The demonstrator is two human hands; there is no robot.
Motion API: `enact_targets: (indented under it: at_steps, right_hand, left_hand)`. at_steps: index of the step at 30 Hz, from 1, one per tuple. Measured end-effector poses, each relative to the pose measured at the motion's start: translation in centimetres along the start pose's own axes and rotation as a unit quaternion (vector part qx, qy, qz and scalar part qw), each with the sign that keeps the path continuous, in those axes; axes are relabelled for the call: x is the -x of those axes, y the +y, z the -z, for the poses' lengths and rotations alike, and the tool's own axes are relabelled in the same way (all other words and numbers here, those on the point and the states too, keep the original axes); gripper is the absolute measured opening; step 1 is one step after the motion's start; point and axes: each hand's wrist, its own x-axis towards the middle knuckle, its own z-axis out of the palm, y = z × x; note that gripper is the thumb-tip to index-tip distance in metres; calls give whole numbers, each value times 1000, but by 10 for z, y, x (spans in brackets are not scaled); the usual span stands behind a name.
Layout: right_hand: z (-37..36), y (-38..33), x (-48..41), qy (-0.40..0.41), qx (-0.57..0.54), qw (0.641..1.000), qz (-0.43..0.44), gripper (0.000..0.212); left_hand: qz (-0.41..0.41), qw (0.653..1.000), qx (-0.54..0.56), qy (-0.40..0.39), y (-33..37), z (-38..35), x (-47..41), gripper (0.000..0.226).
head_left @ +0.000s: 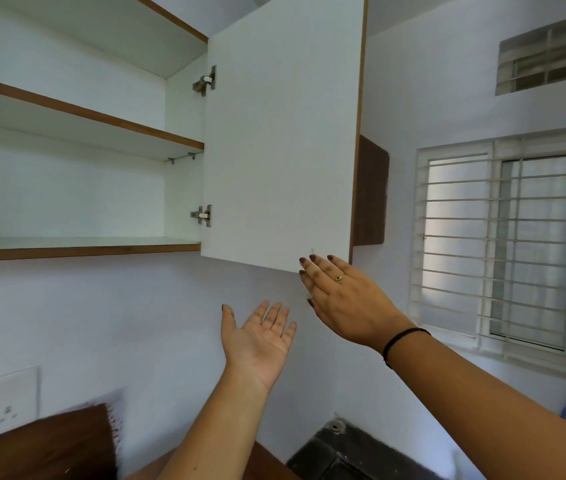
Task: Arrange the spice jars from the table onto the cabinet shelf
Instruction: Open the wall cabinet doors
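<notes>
Nearest, the left hand hangs open and empty, palm up, below the cabinet door. The right hand, fingers spread and holding nothing, touches that door's lower corner. Left of the door, 2 shelves stand bare. No spice jars are in view, so I judge the fetching comes next.

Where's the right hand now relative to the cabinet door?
In the head view, the right hand is at the open cabinet door's lower right corner, fingertips on its bottom edge, just above the empty left hand.
</notes>
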Motion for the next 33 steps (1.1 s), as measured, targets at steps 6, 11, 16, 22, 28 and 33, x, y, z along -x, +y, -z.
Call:
enact_targets:
  at_steps: [6, 11, 16, 22, 28, 33]
  right_hand:
    - [8, -30, -17, 44, -83, 994, -52, 57]
    - [16, -61, -41, 76, -145, 984, -74, 57]
    - [24, -93, -68, 95, -183, 976, -65, 58]
    - [34, -129, -107, 123, -235, 961, -74, 57]
    - [40, -183, -156, 139, -250, 957, -46, 56]
    - [50, -226, -203, 159, -280, 945, -49, 57]
  left_hand:
    - [-123, 989, -50, 59, 30, 13, 33, 74]
    - [-188, 975, -89, 82, 61, 23, 59, 71]
    - [-268, 945, -159, 103, 97, 29, 79, 68]
    - [-356, 883, -271, 142, 146, 40, 89, 61]
    - [-388, 829, -361, 176, 194, 51, 92, 59]
    - [-491, 688, -488, 218, 244, 68, 91, 47]
